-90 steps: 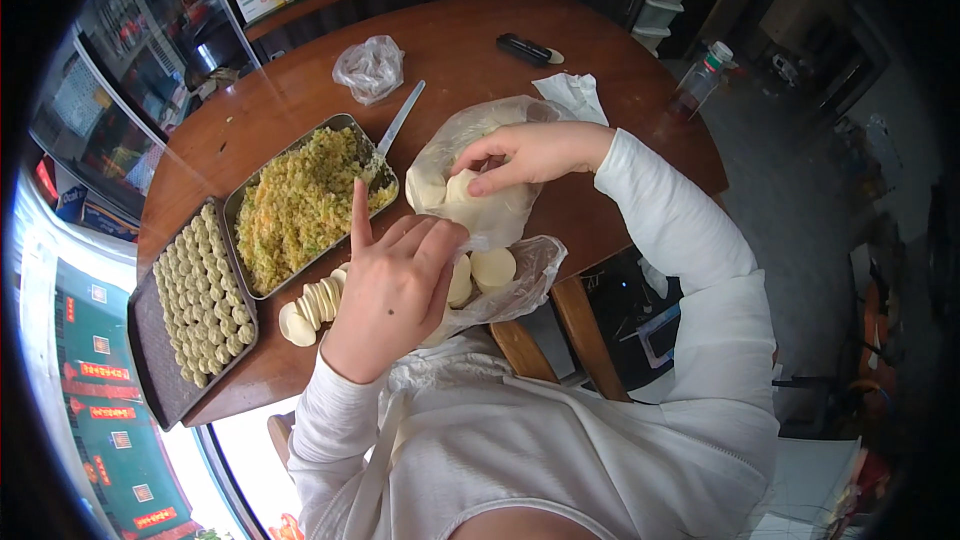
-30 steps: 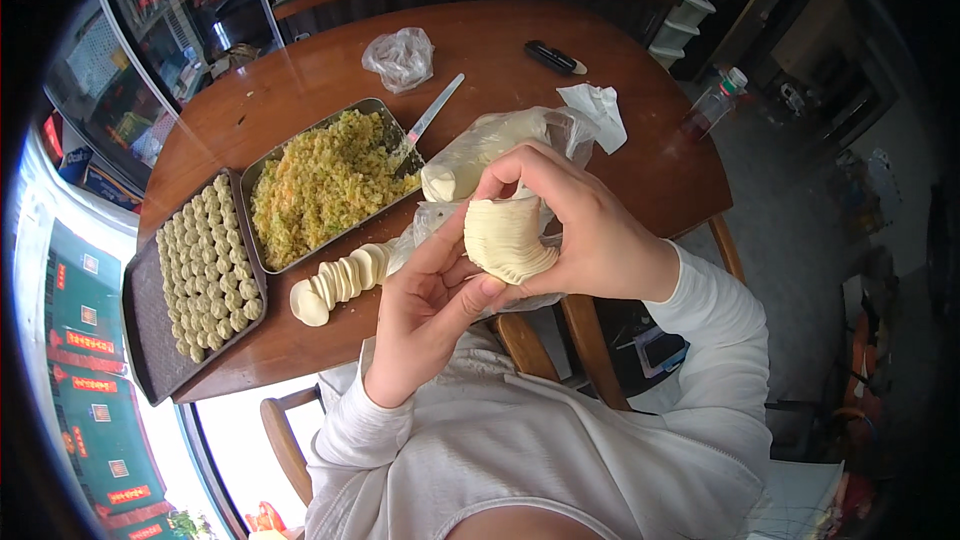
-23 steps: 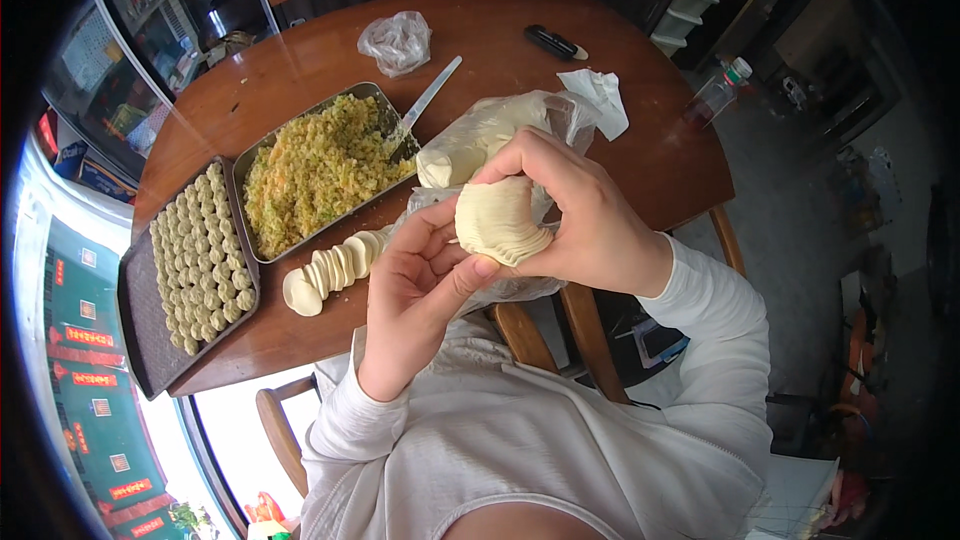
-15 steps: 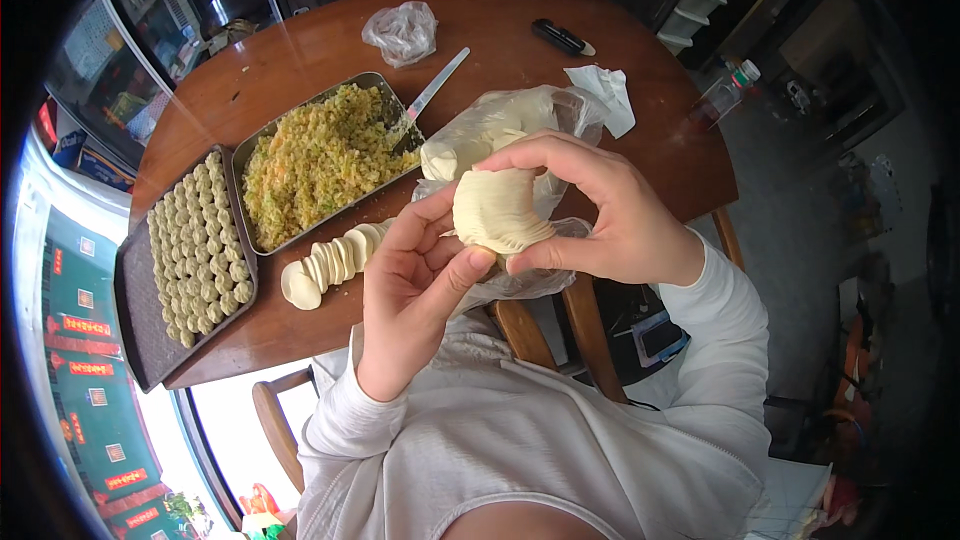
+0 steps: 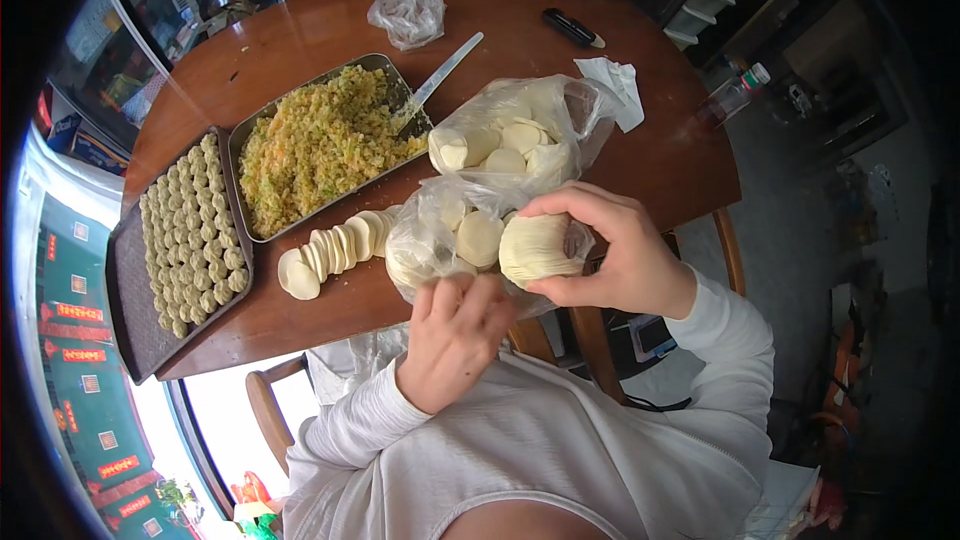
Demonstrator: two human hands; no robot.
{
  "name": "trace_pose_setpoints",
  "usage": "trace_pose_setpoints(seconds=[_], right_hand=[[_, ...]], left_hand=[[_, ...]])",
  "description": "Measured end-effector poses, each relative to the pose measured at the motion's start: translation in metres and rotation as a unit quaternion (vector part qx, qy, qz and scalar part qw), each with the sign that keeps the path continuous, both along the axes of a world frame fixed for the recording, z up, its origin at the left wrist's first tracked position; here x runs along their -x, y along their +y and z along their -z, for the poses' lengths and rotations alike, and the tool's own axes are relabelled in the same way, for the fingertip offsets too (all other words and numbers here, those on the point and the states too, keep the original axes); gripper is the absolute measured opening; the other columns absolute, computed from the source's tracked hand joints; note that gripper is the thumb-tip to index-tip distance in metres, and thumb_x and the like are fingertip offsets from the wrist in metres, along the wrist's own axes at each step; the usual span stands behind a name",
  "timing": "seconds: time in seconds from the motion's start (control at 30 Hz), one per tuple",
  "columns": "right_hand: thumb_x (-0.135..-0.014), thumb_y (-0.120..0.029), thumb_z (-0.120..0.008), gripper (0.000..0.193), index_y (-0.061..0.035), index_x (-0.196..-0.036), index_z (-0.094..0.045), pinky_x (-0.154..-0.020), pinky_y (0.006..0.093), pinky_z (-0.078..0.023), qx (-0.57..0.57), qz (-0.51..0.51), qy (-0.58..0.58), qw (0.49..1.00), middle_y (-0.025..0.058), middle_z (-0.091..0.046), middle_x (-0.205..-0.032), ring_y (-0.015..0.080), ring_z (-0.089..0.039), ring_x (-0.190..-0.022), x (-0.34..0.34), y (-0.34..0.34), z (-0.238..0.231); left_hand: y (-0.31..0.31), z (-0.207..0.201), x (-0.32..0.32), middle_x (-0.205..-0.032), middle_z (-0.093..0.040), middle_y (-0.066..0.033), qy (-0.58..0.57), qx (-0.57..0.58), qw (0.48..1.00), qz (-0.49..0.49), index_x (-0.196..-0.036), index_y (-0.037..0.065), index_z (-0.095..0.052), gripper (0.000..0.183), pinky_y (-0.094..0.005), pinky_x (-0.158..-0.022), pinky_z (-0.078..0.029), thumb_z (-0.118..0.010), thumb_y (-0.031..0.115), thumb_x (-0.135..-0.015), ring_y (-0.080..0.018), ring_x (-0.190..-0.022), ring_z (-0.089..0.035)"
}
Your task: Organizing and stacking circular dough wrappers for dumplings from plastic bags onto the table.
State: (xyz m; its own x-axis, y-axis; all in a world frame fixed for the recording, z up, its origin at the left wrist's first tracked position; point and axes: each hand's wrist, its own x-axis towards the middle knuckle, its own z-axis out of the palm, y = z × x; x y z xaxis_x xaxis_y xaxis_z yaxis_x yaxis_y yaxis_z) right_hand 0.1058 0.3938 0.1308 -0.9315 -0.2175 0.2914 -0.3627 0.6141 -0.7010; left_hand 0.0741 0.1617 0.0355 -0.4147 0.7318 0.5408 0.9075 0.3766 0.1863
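Note:
My right hand [image 5: 630, 258] grips a thick stack of round dough wrappers [image 5: 541, 248] between thumb and fingers, over the right side of an open clear plastic bag [image 5: 425, 225]. More wrappers [image 5: 480, 238] show inside that bag. My left hand [image 5: 455, 335] is closed at the bag's near edge, its fingers curled and a little blurred. Whatever those fingers may hold is hidden. Left of the bag, a fanned row of wrappers [image 5: 335, 248] lies on the table. Behind, a second clear bag [image 5: 590, 105] also contains wrappers.
A metal tray [image 5: 262, 237] of chopped yellow-green filling has a flat spatula [image 5: 447, 72] resting in it. To its left, a dark tray [image 5: 135, 310] carries rows of small filled dumplings. A crumpled plastic bag [image 5: 408, 16], a black object [image 5: 570, 27] and white tissue [image 5: 615, 85] lie farther back.
My left hand has let go of the wrapper stack and moved down to the bag's near edge. My right hand has lowered the stack toward the bag, which is now more exposed.

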Motion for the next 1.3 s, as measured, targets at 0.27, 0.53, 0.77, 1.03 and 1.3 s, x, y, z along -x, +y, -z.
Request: trace_pose_setpoints(seconds=[0.27,0.53,0.77,1.03,1.3], right_hand=[[-0.069,-0.009,-0.088,0.061,-0.0059,-0.127,-0.068,-0.097,0.0418,-0.055,-0.178,-0.056,0.03,0.982,0.0103,-0.066,-0.121,0.0292,-0.067,-0.113,-0.011,-0.016,0.023],[-0.073,-0.028,-0.088,0.053,-0.007,-0.117,-0.066,-0.084,0.0459,-0.052,-0.222,-0.17,-0.16,0.947,0.0111,-0.069,-0.1,0.0329,-0.07,-0.098,0.014,-0.015,0.018],[-0.073,-0.028,-0.088,0.057,-0.0027,-0.12,-0.068,-0.088,0.0459,-0.056,-0.265,-0.23,-0.195,0.916,0.0147,-0.07,-0.105,0.0367,-0.072,-0.102,0.032,-0.02,0.035],[-0.079,-0.023,-0.085,0.043,-0.0056,-0.115,-0.071,-0.091,0.0446,-0.056,-0.28,-0.165,-0.093,0.941,0.0092,-0.068,-0.116,0.0313,-0.071,-0.106,0.015,-0.024,0.042],[-0.089,-0.013,-0.08,0.015,-0.0045,-0.1,-0.072,-0.072,0.0388,-0.055,-0.092,0.007,0.052,0.994,0.0078,-0.069,-0.093,0.0255,-0.07,-0.08,-0.022,0.006,0.001]], left_hand=[[-0.013,0.016,-0.009,-0.096,-0.066,0.0062,0.046,-0.145,0.985,0.077,-0.09,0.019,-0.076,0.027,-0.0376,-0.077,-0.041,-0.093,0.02,-0.068,-0.018,-0.084,-0.054],[-0.012,0.016,-0.013,-0.094,-0.066,0.0067,0.074,-0.181,0.978,0.074,-0.084,0.018,-0.074,0.028,-0.038,-0.074,-0.039,-0.095,0.021,-0.067,-0.0177,-0.082,-0.053],[-0.015,0.024,-0.014,-0.103,-0.066,0.0066,0.086,-0.174,0.979,0.055,-0.097,0.022,-0.08,0.029,-0.0353,-0.079,-0.043,-0.089,0.019,-0.069,-0.0156,-0.089,-0.055],[-0.013,0.028,-0.003,-0.09,-0.064,0.0057,0.058,-0.201,0.976,0.06,-0.093,0.021,-0.08,0.03,-0.0381,-0.074,-0.038,-0.093,0.023,-0.066,-0.0189,-0.083,-0.054],[-0.012,0.021,0.0,-0.09,-0.063,0.0061,0.038,-0.202,0.977,0.053,-0.096,0.022,-0.082,0.033,-0.0386,-0.074,-0.038,-0.093,0.023,-0.065,-0.0187,-0.083,-0.054]])
